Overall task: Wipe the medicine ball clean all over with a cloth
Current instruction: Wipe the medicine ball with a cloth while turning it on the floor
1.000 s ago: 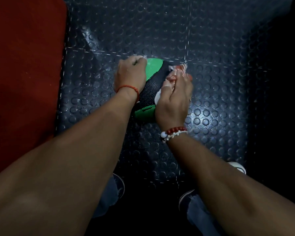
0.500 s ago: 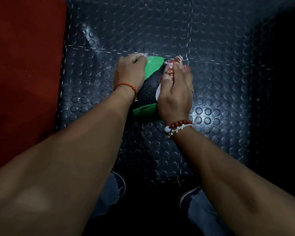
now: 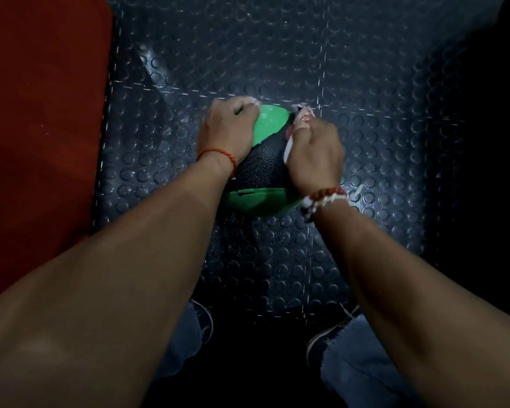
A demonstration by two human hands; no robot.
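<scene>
A black and green medicine ball (image 3: 261,169) sits on the studded rubber floor in the middle of the view. My left hand (image 3: 228,132) grips the ball's upper left side, fingers curled over the far edge. My right hand (image 3: 314,156) lies on the ball's right side, holding a white and red cloth (image 3: 302,117) pressed against it; only the cloth's far end and a thin white edge beside my thumb show. Most of the ball's right side is hidden under this hand.
The dark studded rubber floor (image 3: 277,54) stretches all round. A red mat (image 3: 42,113) covers the left side. My two shoes (image 3: 327,334) and jeans hems stand near the bottom edge.
My right hand with the cloth has slid along the ball's right side, away from me and slightly outward. My left hand keeps its grip on the ball's left side.
</scene>
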